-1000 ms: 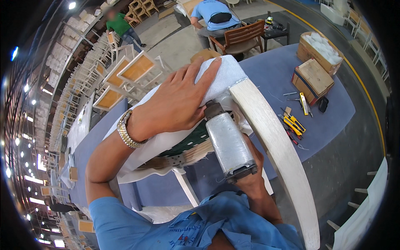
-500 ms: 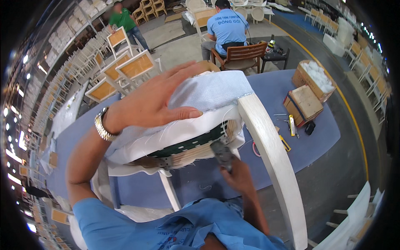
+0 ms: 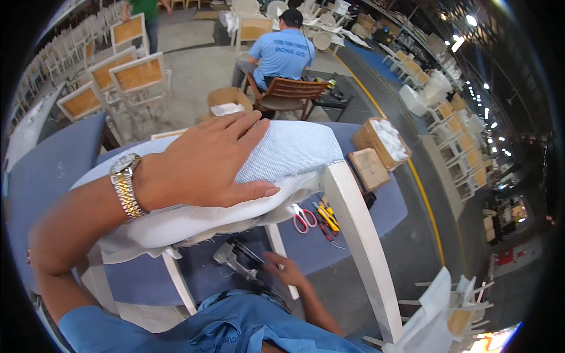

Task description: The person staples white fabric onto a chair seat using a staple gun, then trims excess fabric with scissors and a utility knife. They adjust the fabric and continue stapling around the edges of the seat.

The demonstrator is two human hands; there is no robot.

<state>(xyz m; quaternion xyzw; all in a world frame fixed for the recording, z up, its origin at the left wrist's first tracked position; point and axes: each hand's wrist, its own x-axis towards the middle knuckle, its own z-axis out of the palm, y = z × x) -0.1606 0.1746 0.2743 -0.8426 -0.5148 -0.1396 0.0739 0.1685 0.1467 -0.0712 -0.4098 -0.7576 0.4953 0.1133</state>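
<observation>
My left hand (image 3: 209, 162) lies flat, palm down, on the pale blue fabric seat cushion (image 3: 288, 150) of a white wooden chair (image 3: 359, 235) that rests tilted on the blue-covered workbench (image 3: 53, 165). A metal wristwatch sits on that wrist. Below the seat, my right hand (image 3: 288, 273) grips a grey staple gun (image 3: 235, 259) close to my body, under the cushion's white underside. The gun's tip is partly hidden by the seat.
Red-handled scissors (image 3: 303, 216) and yellow-handled tools (image 3: 325, 215) lie on the bench beside two cardboard boxes (image 3: 379, 141). A person in a blue shirt (image 3: 285, 53) sits on a brown chair beyond. White chair frames (image 3: 126, 76) stand at the left and far right.
The staple gun has come down from beside the chair rail to low under the seat with my right hand. My left hand stays pressed on the cushion. My head has turned right.
</observation>
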